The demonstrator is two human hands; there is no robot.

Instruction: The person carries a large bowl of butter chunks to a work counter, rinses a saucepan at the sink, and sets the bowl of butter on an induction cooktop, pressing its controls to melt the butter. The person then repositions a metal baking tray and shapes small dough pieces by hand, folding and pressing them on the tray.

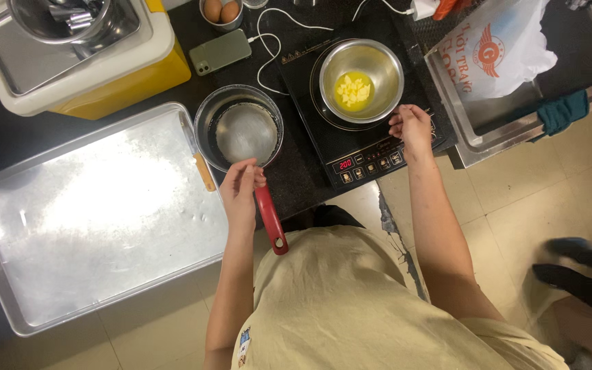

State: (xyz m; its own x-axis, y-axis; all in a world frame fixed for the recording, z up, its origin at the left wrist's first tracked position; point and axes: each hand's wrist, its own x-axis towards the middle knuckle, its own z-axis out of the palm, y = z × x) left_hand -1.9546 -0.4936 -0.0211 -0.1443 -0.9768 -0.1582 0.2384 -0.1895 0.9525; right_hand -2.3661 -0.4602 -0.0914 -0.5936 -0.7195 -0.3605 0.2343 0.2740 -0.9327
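Note:
My left hand grips the red handle of a round sieve that rests inside a glass bowl on the dark counter. My right hand touches the near rim of a steel bowl holding yellow butter pieces. That bowl sits on a black induction cooker with a lit red display on its front panel.
A large metal tray lies at the left. A yellow and white box with a steel bowl stands at the back left. A phone, a cup of eggs and a white cable lie behind. A steel tray with a plastic bag and a teal cloth is at the right. Someone's dark shoes are on the tiled floor.

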